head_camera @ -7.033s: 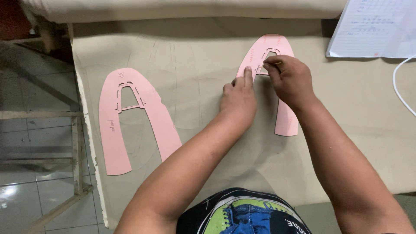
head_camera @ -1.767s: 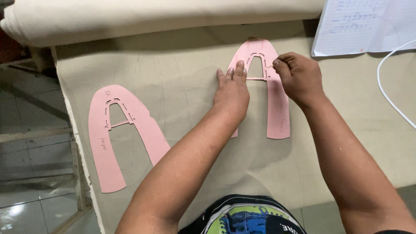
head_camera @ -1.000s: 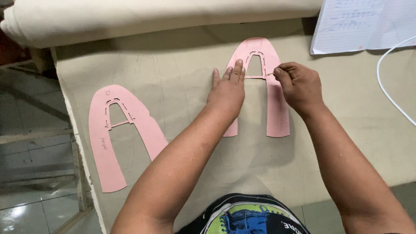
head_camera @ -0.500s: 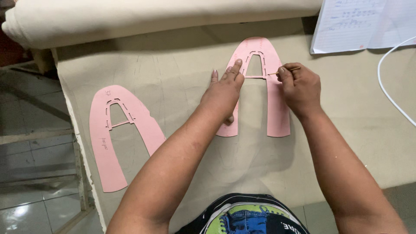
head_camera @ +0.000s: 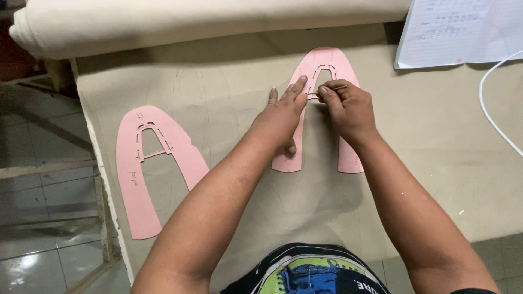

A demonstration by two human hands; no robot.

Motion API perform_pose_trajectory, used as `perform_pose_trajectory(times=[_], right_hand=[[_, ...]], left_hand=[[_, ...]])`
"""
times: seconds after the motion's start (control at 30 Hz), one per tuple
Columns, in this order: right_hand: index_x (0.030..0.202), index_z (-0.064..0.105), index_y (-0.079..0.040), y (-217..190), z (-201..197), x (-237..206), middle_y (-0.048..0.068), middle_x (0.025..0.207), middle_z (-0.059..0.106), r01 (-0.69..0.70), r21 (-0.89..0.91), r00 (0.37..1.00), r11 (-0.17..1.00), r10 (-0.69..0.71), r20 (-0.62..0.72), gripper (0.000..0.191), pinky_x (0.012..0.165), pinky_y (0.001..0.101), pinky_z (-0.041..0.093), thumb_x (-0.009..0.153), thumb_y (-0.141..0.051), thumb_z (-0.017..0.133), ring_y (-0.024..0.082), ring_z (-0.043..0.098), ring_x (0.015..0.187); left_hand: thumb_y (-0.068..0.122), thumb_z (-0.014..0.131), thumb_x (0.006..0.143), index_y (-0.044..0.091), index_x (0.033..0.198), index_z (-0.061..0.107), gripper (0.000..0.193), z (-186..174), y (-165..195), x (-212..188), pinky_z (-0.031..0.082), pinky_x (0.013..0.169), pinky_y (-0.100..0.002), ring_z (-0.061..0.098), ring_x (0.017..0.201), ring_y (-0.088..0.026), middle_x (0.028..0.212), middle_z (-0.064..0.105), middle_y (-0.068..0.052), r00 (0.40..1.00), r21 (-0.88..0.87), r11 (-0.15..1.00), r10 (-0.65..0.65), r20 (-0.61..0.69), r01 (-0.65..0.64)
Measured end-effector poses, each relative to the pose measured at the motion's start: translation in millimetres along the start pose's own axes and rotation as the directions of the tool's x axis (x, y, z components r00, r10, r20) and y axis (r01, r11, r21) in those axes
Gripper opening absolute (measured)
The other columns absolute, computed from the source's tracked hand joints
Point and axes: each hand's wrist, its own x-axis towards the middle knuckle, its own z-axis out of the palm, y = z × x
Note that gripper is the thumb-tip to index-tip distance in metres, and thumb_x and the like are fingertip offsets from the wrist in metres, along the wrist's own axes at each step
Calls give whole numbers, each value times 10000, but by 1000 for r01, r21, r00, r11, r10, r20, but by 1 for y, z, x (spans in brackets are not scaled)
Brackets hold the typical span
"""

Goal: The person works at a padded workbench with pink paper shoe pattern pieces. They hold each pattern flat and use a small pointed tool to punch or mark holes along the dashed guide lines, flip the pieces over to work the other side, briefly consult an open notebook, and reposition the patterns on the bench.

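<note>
- The pink template at upper centre of the frame is pinned flat on the beige fabric by the left hand; its fingers are spread open, nothing is gripped, and the fingertips rest on the template's left leg near the cut-out slots.
- A thin pencil-like marker is pinched in the closed grip of the right hand, its tip at the crossbar slot just below the template's arch.
- A slip of the template is judged the main risk: were the left hand's pressure eased or the marker pushed sideways, the traced line could be offset.
- The fabric could also wrinkle under the pressing hand, distorting the mark.
- A second pink template lies untouched at the left of the frame, near the table edge, well apart from both hands.
</note>
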Motion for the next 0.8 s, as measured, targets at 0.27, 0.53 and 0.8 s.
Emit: perform_pose_trajectory(times=[0.27,0.53,0.8], right_hand=[[1055,738,-11,-9,-2,3,135,926,768,140,-284,988,949,-151,-17,162,760,340,583,1030,-159,679,237,748,820],[1048,732,-20,-20,-1,12,127,953,763,124,-277,990,953,-137,-28,167,780,351,591,1032,-174,668,252,760,851],[1076,706,-2,5,2,0,109,978,783,-44,6,997,999,44,-58,177,822,282,599,1043,-149,611,147,763,892]], left_hand=[[157,1030,417,46,1404,326,1217,-10,8,-4,191,1250,-537,196,1543,-298,1689,33,-132,1000,-9,1000,1,-31,-1],[160,1034,423,54,1398,339,1202,-21,13,-3,186,1251,-537,196,1543,-306,1687,22,-140,1000,23,1000,-13,1,13],[193,1020,463,64,1382,370,1133,7,-3,3,198,1239,-559,201,1542,-290,1694,34,-113,1000,61,998,-18,-6,18]])
